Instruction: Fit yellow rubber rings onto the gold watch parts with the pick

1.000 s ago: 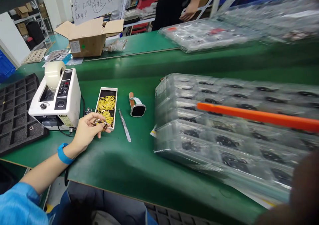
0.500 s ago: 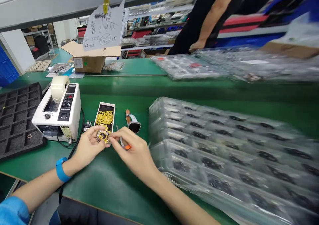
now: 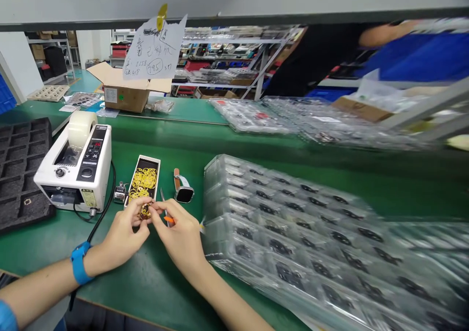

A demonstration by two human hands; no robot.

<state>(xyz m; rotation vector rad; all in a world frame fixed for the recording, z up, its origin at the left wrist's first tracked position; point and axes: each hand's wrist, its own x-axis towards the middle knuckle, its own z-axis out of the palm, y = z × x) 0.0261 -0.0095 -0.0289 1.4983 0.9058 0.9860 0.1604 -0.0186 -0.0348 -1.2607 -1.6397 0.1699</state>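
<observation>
My left hand (image 3: 126, 233) holds a small round part (image 3: 145, 211), gold-coloured with dark and yellow areas, like a watch movement or dial, between thumb and fingers. At its right edge, my right hand (image 3: 179, 231) pinches the same part with thumb and forefinger. Just beyond both hands is a white box (image 3: 158, 172) with yellow rings (image 3: 144, 178) in it. Tweezers (image 3: 162, 194) show beside my right fingers, near an orange piece (image 3: 169, 219); whether the hand touches them I cannot tell. A smartwatch (image 3: 183, 194) lies to the right of the box.
To the left stand a white tape dispenser (image 3: 98, 155), a small metal counter (image 3: 120, 193) and a black foam tray (image 3: 22, 175). Stacked clear plastic trays (image 3: 278, 223) fill the right side. A cardboard box (image 3: 126, 99) sits behind; a person (image 3: 311, 52) is beyond the bench.
The view has turned, so the bench items appear shifted left. The round part has tilted between my fingers, and both hands stay closed on it. The person's arm behind has risen.
</observation>
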